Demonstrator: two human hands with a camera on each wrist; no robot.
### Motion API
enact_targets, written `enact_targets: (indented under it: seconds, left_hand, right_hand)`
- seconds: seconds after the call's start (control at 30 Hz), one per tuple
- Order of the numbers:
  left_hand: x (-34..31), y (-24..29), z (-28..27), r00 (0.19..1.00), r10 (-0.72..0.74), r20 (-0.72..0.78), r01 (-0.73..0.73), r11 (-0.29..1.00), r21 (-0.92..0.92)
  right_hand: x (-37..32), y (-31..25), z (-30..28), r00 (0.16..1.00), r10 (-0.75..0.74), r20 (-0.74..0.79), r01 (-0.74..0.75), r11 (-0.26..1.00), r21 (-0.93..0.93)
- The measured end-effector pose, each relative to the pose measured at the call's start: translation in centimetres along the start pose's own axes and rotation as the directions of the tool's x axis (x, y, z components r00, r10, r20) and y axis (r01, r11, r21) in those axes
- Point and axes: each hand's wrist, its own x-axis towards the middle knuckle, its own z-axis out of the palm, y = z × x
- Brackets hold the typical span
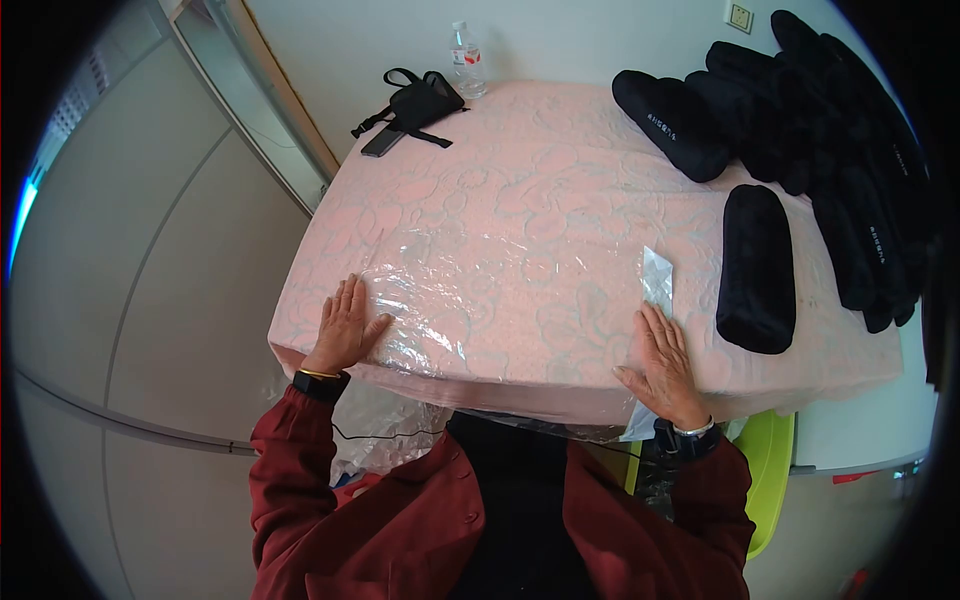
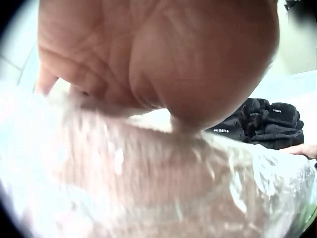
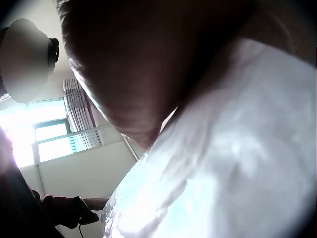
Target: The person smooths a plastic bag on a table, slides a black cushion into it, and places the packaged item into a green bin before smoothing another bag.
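Person's left hand [image 1: 345, 325] and right hand [image 1: 665, 362], fingers straight, pressing flat on clear plastic sheet [image 1: 500, 270], pink-covered counter [image 1: 560, 150] beneath, black bundle [image 1: 757, 268] near right hand.

A plain, office-like workroom is indicated rather than a home. White walls with a wall socket [image 1: 739, 16] and grey wall panels [image 1: 150, 250] are seen, and a window with slatted blinds [image 3: 74, 141] is shown in the right wrist view. A table is covered with a pink flowered cloth [image 1: 560, 150], on which many similar black padded pieces [image 1: 830, 150] with white lettering are piled and a clear plastic sheet [image 1: 480, 290] is spread
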Motion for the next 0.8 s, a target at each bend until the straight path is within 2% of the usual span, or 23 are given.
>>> enact_targets:
  seconds: [0.03,0.13,0.17,0.2,0.23,0.3,0.37,0.43,0.47,0.5,0.53,0.6,0.63,0.67,0.7,0.77,0.8]
  left_hand:
    - [0.0,0.5,-0.8,1.0,0.004,-0.009,-0.004,1.0,-0.002]
    - [-0.3,1.8,-4.8,0.95,-0.224,0.217,0.154,0.942,0.297]
    - [-0.4,2.8,-6.0,0.953,-0.219,0.211,0.15,0.943,0.298]
    - [-0.5,4.6,-6.9,0.993,-0.053,0.11,0.024,0.969,0.247]
    - [-0.7,6.5,-7.5,0.994,0.11,0.004,-0.108,0.972,0.209]
    - [0.0,10.7,-8.1,0.935,0.338,-0.11,-0.32,0.935,0.152]
    - [1.1,15.7,-7.1,0.857,0.495,-0.142,-0.493,0.868,0.055]
    - [2.0,20.4,-4.5,0.798,0.596,-0.091,-0.596,0.803,0.028]
    - [2.4,22.4,-3.1,0.759,0.643,-0.096,-0.648,0.761,-0.024]
    - [2.9,23.7,-1.7,0.716,0.69,-0.104,-0.698,0.713,-0.076]
    - [3.4,24.4,-0.6,0.713,0.693,-0.104,-0.701,0.709,-0.079]
    - [4.5,25.4,1.1,0.709,0.705,0.008,-0.685,0.692,-0.23]
    - [4.9,25.6,1.6,0.7,0.711,0.064,-0.665,0.682,-0.304]
    - [5.2,25.4,2.0,0.699,0.712,0.068,-0.664,0.681,-0.309]
    - [5.3,24.9,1.7,0.675,0.723,0.144,-0.677,0.685,-0.269]
    - [5.7,23.5,0.8,0.624,0.721,0.302,-0.702,0.687,-0.188]
    - [5.9,22.6,0.5,0.622,0.719,0.309,-0.701,0.688,-0.19]
  right_hand:
    - [-0.2,0.3,-0.3,1.0,-0.01,0.005,0.01,0.999,0.038]
    - [-1.4,1.4,-1.4,0.997,0.038,-0.07,-0.033,0.996,0.08]
    - [-1.6,1.4,-1.8,0.993,0.065,-0.103,-0.054,0.993,0.107]
    - [-1.6,1.1,-2.4,0.992,0.069,-0.105,-0.057,0.993,0.108]
    - [-1.2,0.4,-3.4,0.995,0.034,-0.09,-0.027,0.996,0.082]
    - [-0.1,-1.2,-4.6,0.998,-0.038,-0.05,0.04,0.999,0.034]
    - [1.6,-2.8,-4.3,0.995,-0.092,-0.037,0.093,0.995,0.029]
    - [3.3,-4.0,-3.8,0.981,-0.194,-0.018,0.194,0.981,0.018]
    - [4.0,-4.2,-3.5,0.981,-0.192,-0.019,0.193,0.981,0.017]
    - [4.9,-4.2,-2.8,0.982,-0.187,0.042,0.188,0.982,-0.03]
    - [5.5,-4.0,-2.2,0.979,-0.176,0.104,0.184,0.98,-0.077]
    - [5.9,-3.5,-1.5,0.973,-0.154,0.169,0.176,0.977,-0.123]
    - [6.0,-3.0,-1.3,0.97,-0.094,0.225,0.122,0.986,-0.113]
    - [6.1,-2.4,-1.2,0.959,-0.038,0.282,0.07,0.992,-0.103]
    - [6.2,-2.0,-1.1,0.941,0.016,0.338,0.018,0.995,-0.097]
    - [5.9,-1.5,-1.3,0.933,0.015,0.36,0.025,0.994,-0.106]
    - [5.6,-1.5,-1.6,0.927,0.014,0.375,0.033,0.993,-0.117]
